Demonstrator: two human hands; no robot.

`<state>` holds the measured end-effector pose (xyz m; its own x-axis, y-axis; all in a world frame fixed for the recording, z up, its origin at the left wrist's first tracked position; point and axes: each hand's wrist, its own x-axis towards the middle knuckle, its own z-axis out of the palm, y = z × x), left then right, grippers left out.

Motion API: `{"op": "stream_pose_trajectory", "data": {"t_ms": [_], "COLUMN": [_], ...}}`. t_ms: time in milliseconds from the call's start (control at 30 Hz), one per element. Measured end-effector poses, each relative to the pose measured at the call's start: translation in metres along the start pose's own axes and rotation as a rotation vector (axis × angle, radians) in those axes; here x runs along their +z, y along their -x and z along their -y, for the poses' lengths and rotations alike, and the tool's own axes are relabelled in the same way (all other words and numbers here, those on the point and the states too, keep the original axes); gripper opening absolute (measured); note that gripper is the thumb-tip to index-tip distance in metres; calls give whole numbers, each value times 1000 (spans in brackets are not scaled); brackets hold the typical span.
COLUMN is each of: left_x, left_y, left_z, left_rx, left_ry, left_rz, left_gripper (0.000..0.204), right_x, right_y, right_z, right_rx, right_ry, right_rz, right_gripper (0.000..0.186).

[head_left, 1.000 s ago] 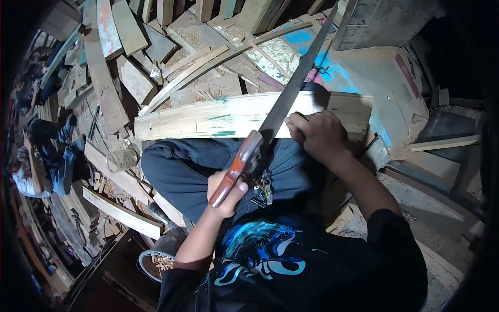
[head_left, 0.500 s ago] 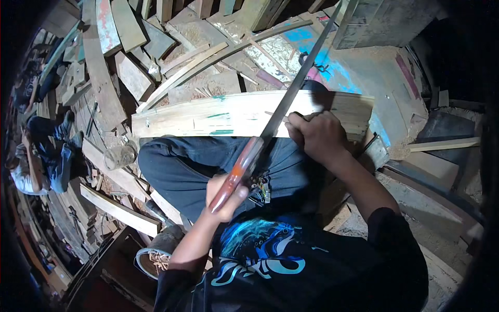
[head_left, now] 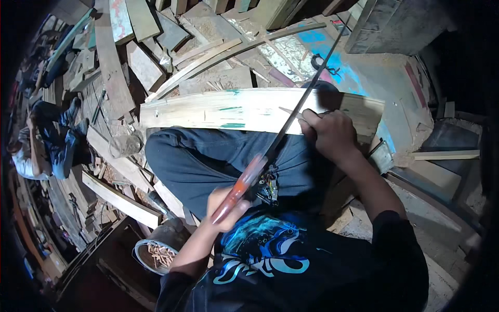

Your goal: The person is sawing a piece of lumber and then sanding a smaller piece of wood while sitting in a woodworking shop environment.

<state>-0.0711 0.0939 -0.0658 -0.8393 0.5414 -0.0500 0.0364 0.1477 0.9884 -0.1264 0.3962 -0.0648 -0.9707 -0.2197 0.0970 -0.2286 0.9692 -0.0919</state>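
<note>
My left hand (head_left: pixel 226 210) is wrapped around the reddish-brown handle (head_left: pixel 239 190) of a long, narrow-bladed knife like a machete. Its blade (head_left: pixel 295 111) slants up and away to the right, crossing above a pale board (head_left: pixel 192 113) with green paint streaks. The board lies across my crossed legs. My right hand (head_left: pixel 332 134) is closed at the board's right part, pinching a small pointed wooden stick (head_left: pixel 285 110). The stick's tip pokes out to the left of the blade; its other end is hidden in my fingers. I cannot tell whether the blade touches the stick.
A bucket (head_left: pixel 139 255) of small wooden pieces stands at the lower left, with a clear jar (head_left: pixel 125 146) farther off. Loose planks (head_left: pixel 122 190) and curved strips (head_left: pixel 208 65) surround me. Another person (head_left: pixel 49 135) sits at the far left. A large timber block (head_left: pixel 382 28) stands at the back right.
The knife's blade has turned and now shows a thinner edge. More of the stick's pointed tip shows beside it. The whole view has shifted slightly; both hands keep their grips.
</note>
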Motion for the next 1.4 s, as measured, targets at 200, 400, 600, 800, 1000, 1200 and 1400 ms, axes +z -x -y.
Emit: {"op": "stream_pose_trajectory", "data": {"t_ms": [200,400,600,800,1000,1200,1400], "left_x": [4,-1,-46,-63,-28,-24,-22], "left_y": [-50,-13,24,39,31,29,27], "left_z": [4,-23,-22,6,9,15,16], "left_rx": [-3,-139,361,326,168,116,5], "left_ry": [197,619,679,651,693,654,389], "left_rz": [-103,-269,-476,-527,-589,-480,-496], "left_gripper": [22,31,24,29,51,33,35], "right_x": [7,6,-17,-16,-24,-27,-12], "right_y": [-2,1,3,0,3,3,-1], "right_z": [6,13,16,14,18,19,21], "right_rx": [-30,-14,106,289,406,359,217], "right_ry": [-22,-85,-205,-389,-632,-539,-293], "right_rz": [-165,-325,-84,-27,16,20,-82], "right_gripper": [16,14,18,27,22,22,15]}}
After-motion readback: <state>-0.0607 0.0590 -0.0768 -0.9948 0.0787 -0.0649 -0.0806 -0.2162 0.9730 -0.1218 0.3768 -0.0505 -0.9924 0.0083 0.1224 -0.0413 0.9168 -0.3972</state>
